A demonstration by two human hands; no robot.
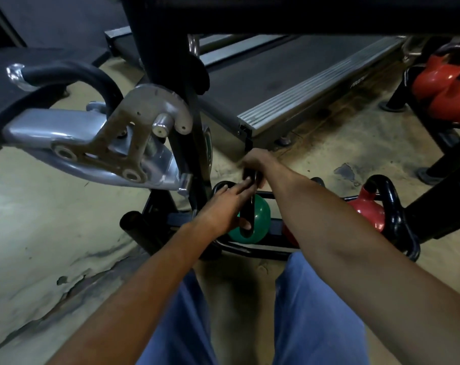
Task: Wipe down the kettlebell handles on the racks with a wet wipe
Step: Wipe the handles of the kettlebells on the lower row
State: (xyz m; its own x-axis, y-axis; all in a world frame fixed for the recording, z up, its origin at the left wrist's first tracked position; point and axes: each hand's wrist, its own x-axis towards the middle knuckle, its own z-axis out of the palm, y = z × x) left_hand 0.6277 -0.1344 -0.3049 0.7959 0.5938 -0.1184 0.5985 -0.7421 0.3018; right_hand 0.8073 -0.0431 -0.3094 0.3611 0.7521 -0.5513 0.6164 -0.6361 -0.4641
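Hands share 1 black handle (250, 214): the right hand (256, 163) curls over its top, the left hand (223, 209) lays straight fingers along its side with the thumb hooked through the loop, and its green kettlebell (261, 219) sits on the low black rack (250, 250) beside a red kettlebell (368, 214).

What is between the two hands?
The black handle of the green kettlebell, in the head view. Right hand grips its top; left hand holds it lower.
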